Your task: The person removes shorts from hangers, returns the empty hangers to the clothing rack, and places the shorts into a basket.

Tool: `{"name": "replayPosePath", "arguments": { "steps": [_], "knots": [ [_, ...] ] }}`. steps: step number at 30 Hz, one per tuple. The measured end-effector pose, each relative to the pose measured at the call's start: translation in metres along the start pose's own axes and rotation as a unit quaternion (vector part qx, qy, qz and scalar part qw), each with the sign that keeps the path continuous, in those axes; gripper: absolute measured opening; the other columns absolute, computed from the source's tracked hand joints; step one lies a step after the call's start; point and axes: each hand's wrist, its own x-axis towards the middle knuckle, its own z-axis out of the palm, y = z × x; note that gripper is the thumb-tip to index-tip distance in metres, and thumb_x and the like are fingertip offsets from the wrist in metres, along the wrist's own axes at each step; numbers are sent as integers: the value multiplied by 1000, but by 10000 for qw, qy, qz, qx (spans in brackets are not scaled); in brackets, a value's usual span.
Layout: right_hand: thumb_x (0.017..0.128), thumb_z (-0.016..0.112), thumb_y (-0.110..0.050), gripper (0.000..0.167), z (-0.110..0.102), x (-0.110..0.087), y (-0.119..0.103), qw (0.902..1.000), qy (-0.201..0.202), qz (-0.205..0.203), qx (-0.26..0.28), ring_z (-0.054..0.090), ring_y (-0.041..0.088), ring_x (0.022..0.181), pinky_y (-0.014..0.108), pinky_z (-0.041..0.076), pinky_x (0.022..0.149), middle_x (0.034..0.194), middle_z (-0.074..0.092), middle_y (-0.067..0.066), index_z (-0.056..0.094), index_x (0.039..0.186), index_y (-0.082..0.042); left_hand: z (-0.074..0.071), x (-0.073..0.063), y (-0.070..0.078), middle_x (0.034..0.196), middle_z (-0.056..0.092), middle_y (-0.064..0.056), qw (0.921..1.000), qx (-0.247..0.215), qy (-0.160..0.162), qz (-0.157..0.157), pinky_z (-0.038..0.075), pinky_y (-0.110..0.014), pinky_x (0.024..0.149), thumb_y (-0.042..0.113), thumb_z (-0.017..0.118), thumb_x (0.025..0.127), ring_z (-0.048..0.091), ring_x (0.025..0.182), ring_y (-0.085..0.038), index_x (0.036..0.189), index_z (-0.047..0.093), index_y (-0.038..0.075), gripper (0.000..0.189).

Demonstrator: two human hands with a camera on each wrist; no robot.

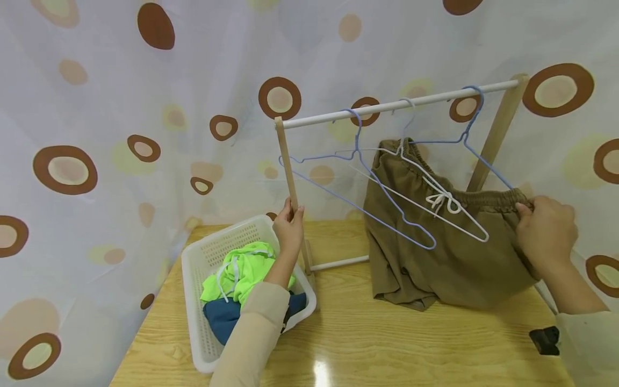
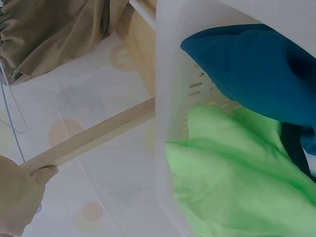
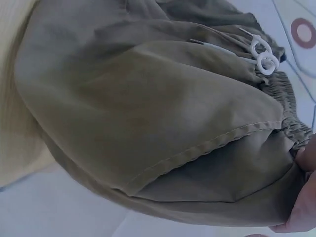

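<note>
Brown shorts with a white drawstring bow hang from the right blue hanger, whose far arm goes in behind the waistband. My right hand pinches the waistband's right end; the right wrist view shows its fingers at the elastic. My left hand grips the left wooden post of the small clothes rack, as the left wrist view also shows. A white hanger and another blue hanger hang from the white rail, in front of the shorts.
A white plastic basket stands on the wooden table at the left, beside the rack's post. It holds bright green clothing and dark blue clothing. A small black object lies near the right sleeve. A patterned curtain hangs behind.
</note>
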Motion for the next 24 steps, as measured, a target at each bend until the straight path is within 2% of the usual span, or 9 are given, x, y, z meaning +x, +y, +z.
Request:
{"name": "replayPosePath", "arguments": {
  "steps": [4,11,15,19,24],
  "knots": [
    [90,49,-4,24,0,-1,-5,9995,188,-219,81,42,58,78,66,33,58,87,52,43,54,88,19,-1,3,-1,125,55,-23,9999,164,13,14,51,-37,90,5,60,89,60,109,-34,129,48,-6,43],
    [92,47,-7,28,2,-1,-8,9979,564,81,293,44,55,85,67,34,61,94,54,41,57,96,19,-2,9,1,119,60,-24,9996,241,-97,54,52,-37,89,6,61,88,62,106,-34,127,51,-6,42],
    [92,49,-6,28,2,-3,-12,9936,1034,-94,441,44,55,83,64,33,65,90,55,41,59,92,20,-1,8,1,114,62,-25,9994,331,-117,6,53,-37,87,6,61,88,63,104,-34,127,52,-6,41],
    [93,48,-7,30,-1,-6,-15,9875,1513,-268,339,44,53,81,60,33,71,88,55,42,58,91,21,-2,6,0,117,60,-25,9994,324,-114,-18,53,-37,87,5,61,88,62,104,-34,127,52,-6,41],
    [97,45,-20,46,-8,-10,-11,9797,1950,-421,192,44,54,79,60,36,76,84,54,41,56,91,24,-3,5,0,118,60,-24,9994,324,-126,51,54,-38,86,5,61,88,63,104,-34,126,52,-6,41]
  ]
}}
